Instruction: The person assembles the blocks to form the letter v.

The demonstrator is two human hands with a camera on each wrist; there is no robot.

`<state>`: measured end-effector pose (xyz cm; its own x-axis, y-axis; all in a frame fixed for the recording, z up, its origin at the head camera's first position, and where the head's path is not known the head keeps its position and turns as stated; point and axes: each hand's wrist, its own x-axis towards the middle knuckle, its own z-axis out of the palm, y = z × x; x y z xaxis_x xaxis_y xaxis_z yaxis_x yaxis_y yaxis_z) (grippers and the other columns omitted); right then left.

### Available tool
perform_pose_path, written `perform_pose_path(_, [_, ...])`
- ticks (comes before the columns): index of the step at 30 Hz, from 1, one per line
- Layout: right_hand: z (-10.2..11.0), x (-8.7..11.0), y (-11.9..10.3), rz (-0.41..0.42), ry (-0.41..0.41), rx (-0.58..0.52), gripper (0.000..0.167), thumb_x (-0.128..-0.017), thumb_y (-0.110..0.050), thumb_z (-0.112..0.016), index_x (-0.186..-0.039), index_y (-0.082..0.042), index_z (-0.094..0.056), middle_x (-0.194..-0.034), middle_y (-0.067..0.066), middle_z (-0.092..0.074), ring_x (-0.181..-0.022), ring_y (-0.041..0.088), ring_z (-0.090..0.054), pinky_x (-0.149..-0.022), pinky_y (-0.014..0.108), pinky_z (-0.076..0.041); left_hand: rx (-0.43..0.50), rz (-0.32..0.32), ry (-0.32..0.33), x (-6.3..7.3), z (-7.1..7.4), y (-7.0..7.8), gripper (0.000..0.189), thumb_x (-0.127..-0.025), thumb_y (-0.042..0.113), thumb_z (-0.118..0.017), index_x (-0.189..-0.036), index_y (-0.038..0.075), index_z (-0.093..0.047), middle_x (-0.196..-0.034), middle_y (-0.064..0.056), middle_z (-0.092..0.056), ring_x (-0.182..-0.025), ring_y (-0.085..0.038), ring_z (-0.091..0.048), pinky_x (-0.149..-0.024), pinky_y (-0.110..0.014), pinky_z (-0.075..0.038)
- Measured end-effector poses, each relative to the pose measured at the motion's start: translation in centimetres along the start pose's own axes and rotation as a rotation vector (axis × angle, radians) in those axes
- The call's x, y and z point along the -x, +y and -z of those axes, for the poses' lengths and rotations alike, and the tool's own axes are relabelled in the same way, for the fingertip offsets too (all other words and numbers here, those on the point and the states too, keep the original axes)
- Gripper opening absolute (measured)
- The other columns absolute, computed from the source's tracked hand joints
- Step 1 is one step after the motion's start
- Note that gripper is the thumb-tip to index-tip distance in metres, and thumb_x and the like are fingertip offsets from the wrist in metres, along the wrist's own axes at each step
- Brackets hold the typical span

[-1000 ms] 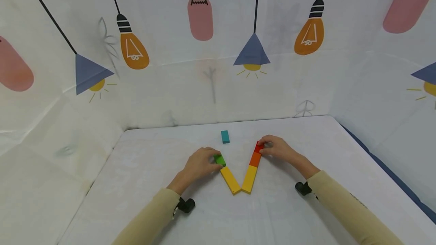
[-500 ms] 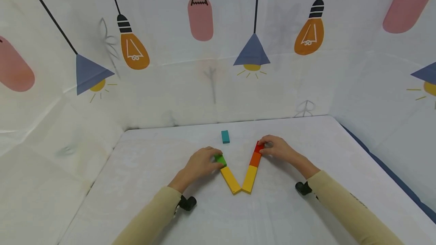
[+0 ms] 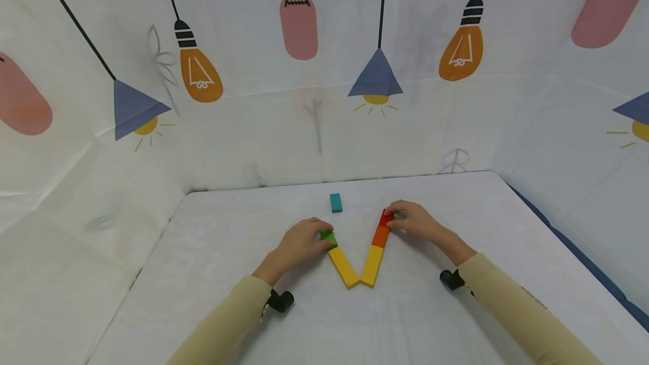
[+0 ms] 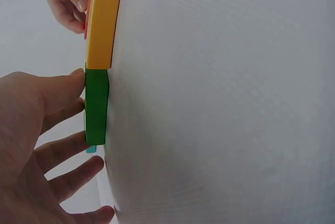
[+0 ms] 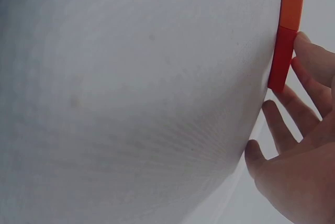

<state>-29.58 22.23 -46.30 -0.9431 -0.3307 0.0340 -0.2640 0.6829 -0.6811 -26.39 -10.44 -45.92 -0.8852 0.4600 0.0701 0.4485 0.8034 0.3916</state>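
Observation:
On the white table, coloured blocks lie end to end in a V in the head view. The left arm of the V has a yellow block (image 3: pixel 343 267) with a green block (image 3: pixel 329 238) at its far end. My left hand (image 3: pixel 299 243) pinches the green block (image 4: pixel 97 106) between thumb and fingers. Opposite, a second yellow block (image 3: pixel 372 266), an orange block (image 3: pixel 381 236) and a red block (image 3: pixel 383 219) form the right arm. My right hand (image 3: pixel 418 225) holds the red block (image 5: pixel 282 59) by thumb and fingertips. The yellow blocks touch at the near point.
A teal block (image 3: pixel 336 203) lies apart, beyond the V, near the table's back edge. A white sheet (image 3: pixel 243 139) printed with lamps and bulbs rises behind the table (image 3: pixel 228 224). Small black devices (image 3: pixel 281 301) sit at both wrists.
My left thumb and fingers have shifted very slightly to the right over the green block, which has barely moved. The right hand keeps its place on the red block.

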Motion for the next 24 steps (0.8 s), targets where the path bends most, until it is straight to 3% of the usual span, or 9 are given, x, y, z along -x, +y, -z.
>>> perform_pose_path(24, [-0.12,-0.19,0.27,-0.012,0.001,0.005,0.027,-0.091,-0.017,-0.069,-0.117,-0.009,-0.067,-0.134,0.016,-0.061,-0.125,0.036,-0.051,-0.111,0.058,-0.038,0.021,0.007,0.023,0.29,-0.55,-0.30,0.035,-0.091,0.039,-0.070,-0.123,0.023,-0.069,-0.121,0.002,-0.066,-0.108,-0.016,-0.062,-0.095,-0.038,-0.053])
